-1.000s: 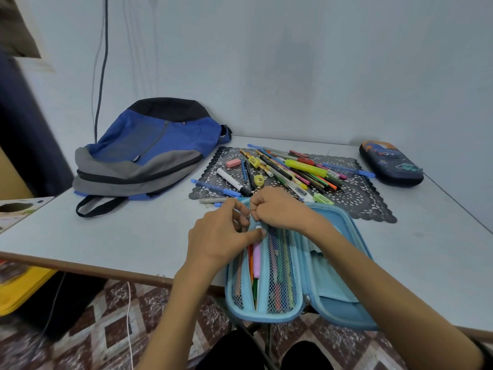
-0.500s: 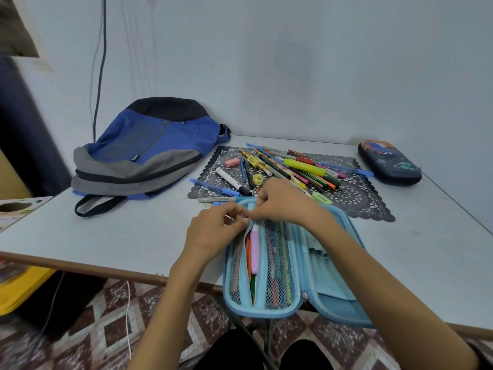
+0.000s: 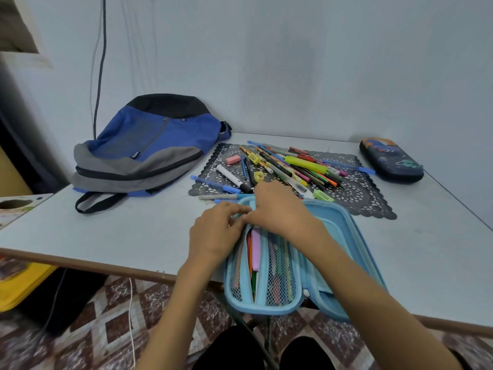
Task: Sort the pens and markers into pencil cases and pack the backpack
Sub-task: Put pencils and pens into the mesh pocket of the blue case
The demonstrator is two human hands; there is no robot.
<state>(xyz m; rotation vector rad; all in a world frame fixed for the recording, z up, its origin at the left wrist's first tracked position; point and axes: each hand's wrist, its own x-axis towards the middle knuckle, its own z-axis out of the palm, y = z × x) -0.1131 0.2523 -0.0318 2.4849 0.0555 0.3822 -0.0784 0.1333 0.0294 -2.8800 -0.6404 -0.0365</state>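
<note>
The backpack [image 3: 149, 145] lies left of the mat [image 3: 357, 193], the open case [image 3: 346, 236] before it.

Black lace-pattern placemat [image 3: 360, 193] flat on white tabletop [image 3: 106, 231], far side. Dark cable [image 3: 100, 62] runs down wall, L. Yellow plastic bin [image 3: 21, 287] under table, on brown-and-white patterned floor tiles [image 3: 112, 324].

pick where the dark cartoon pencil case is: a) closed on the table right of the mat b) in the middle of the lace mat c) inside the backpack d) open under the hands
a: the dark pencil case lies closed on the table beyond the right end of the lace mat, far from the backpack.
</note>
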